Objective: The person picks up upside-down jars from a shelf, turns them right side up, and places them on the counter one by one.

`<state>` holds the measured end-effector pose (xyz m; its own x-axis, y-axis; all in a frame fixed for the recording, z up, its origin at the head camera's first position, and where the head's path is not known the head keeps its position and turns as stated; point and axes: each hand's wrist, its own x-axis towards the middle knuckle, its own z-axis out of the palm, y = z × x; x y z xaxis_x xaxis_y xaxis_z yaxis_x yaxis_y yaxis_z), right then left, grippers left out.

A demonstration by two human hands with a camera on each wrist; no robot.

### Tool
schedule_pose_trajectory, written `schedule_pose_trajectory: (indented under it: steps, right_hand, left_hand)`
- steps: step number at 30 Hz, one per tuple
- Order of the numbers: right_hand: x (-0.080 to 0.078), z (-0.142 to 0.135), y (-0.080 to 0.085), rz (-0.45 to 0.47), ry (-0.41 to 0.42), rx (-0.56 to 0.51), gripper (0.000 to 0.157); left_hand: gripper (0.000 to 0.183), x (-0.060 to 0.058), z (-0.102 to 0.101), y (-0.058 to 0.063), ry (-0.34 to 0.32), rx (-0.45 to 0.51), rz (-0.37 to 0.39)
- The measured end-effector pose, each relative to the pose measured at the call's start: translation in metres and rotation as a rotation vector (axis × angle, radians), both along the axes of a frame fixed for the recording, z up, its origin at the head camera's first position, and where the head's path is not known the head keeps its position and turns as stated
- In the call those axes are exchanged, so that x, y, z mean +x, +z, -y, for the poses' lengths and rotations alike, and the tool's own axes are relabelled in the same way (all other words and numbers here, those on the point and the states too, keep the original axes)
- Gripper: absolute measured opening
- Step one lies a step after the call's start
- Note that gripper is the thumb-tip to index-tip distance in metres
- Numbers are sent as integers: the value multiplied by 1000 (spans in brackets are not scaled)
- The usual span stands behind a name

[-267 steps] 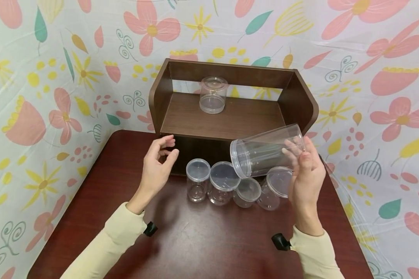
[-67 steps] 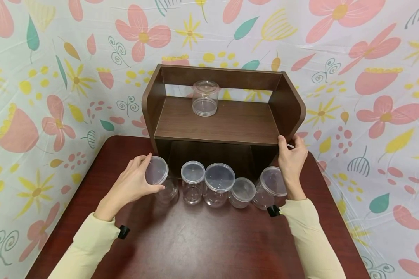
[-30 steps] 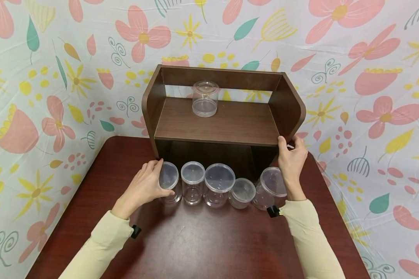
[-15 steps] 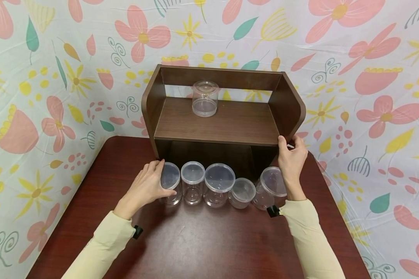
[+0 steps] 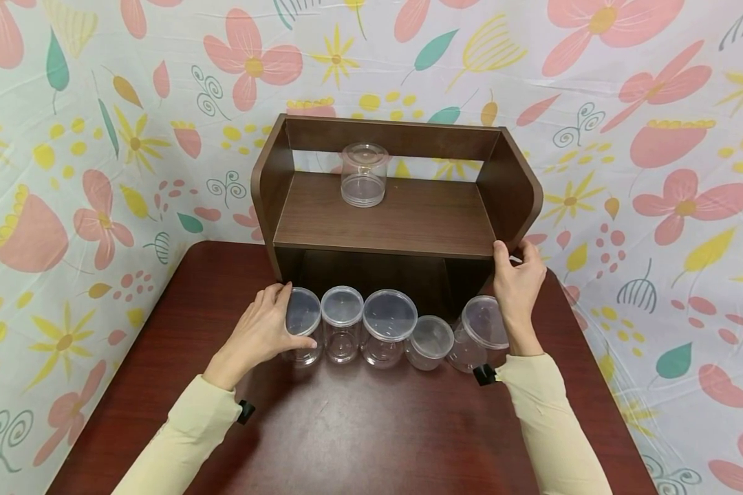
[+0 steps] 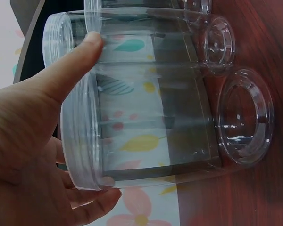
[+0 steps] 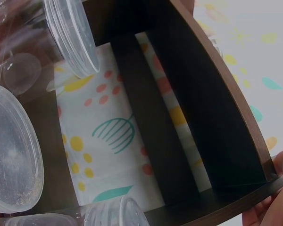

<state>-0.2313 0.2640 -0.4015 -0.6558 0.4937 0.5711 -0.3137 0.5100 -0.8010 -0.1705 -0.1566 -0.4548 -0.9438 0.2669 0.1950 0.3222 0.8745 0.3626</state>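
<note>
My left hand point(image 5: 250, 335) grips the lid of a clear plastic jar point(image 5: 303, 313) at the left end of a row of lidded jars. In the left wrist view the thumb point(image 6: 73, 66) lies on one side of that lid point(image 6: 80, 132) and the fingers curl round the other; the jar's base meets the tabletop. At the right, my right hand point(image 5: 519, 285) pinches the front corner of a dark brown shelf point(image 5: 384, 227), thumb at the board's edge. The right wrist view shows fingertips round that same corner point(image 7: 271, 181).
Beside the gripped jar stand a narrow jar point(image 5: 342, 309), a wide jar point(image 5: 389, 320), a short jar point(image 5: 430, 340) and another wide jar point(image 5: 484, 323) near my right wrist. One more clear jar point(image 5: 364, 175) sits on the upper shelf. The table point(image 5: 347, 433) is glossy red-brown.
Earlier my right hand held a tall clear jar tilted in the air. Since then my left hand has brought a jar rightward against the row, while the right hand stays at the shelf corner.
</note>
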Motion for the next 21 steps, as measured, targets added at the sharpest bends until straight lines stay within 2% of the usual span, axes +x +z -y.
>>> schedule_pose_trajectory:
  steps: [3,6,15,21]
  right_hand:
    - [1,1,0,5,0,-4,21]
    - [1,1,1,11,-2,-5,21]
    - [1,0,1,3,2,4,21]
    - [2,0,1,7,10,-1,21]
  left_hand:
    - [129,2,0,6,23,13,33]
    - [123,4,2,17,44,33,35]
    - [89,14,-2,59,37,158,-77]
    - [72,14,-8,86,-7,283,-163]
